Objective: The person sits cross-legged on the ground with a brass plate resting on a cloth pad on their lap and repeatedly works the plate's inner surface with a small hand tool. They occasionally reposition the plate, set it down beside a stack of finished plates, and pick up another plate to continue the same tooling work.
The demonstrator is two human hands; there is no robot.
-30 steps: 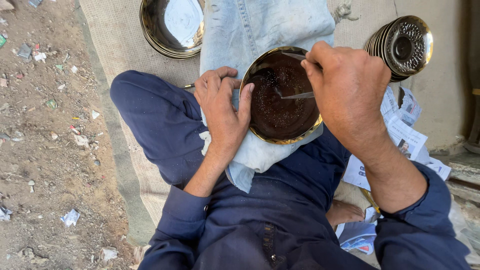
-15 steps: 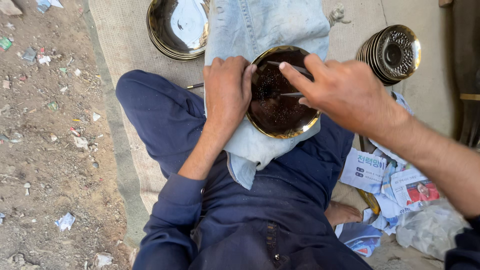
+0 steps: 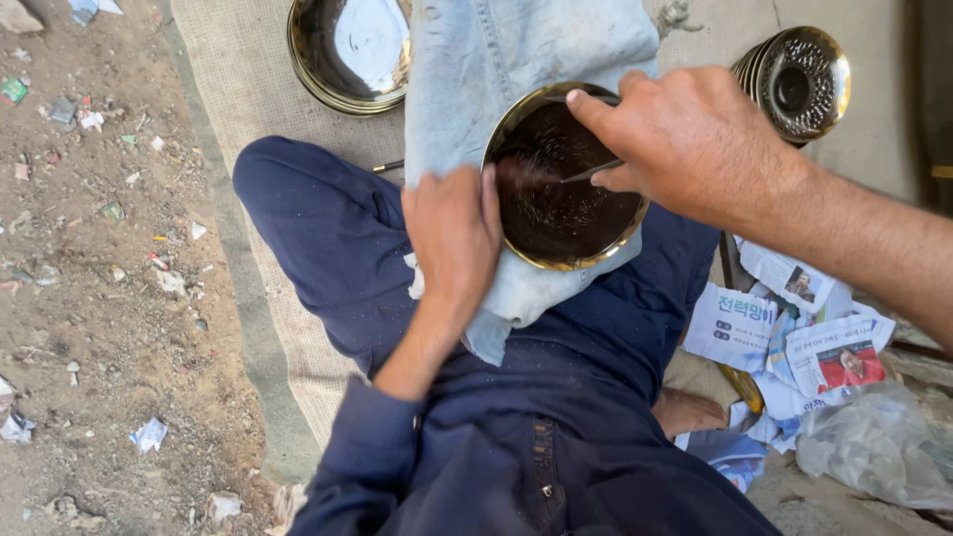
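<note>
**Brass bowl worked on a denim-covered lap**

Head view: A person in dark blue clothing sits on a burlap mat (image 3: pixel 248 89), with a pale denim cloth (image 3: pixel 516 50) spread over the lap. On that cloth rests a round brass bowl (image 3: pixel 556 199) with a dark brown inside and a bright gold rim. The left hand (image 3: pixel 452 238) lies flat on the denim just left of the bowl, fingers stretched out and unclenched, their tips touching the bowl's rim. The right hand (image 3: pixel 685 139) reaches over the bowl's right edge, fingers pinched around a thin metal tool (image 3: pixel 586 172) whose tip points into the bowl's dark interior.

Beyond the knee, a larger shiny metal dish (image 3: pixel 347 50) sits on the mat, partly under the denim. To the upper right a stack of patterned brass bowls (image 3: pixel 794 84) lies on its side. Printed newspaper sheets (image 3: pixel 784 337) and a crumpled clear plastic bag (image 3: pixel 874 447) lie at the right. Littered bare ground (image 3: pixel 89 298) runs along the left.
</note>
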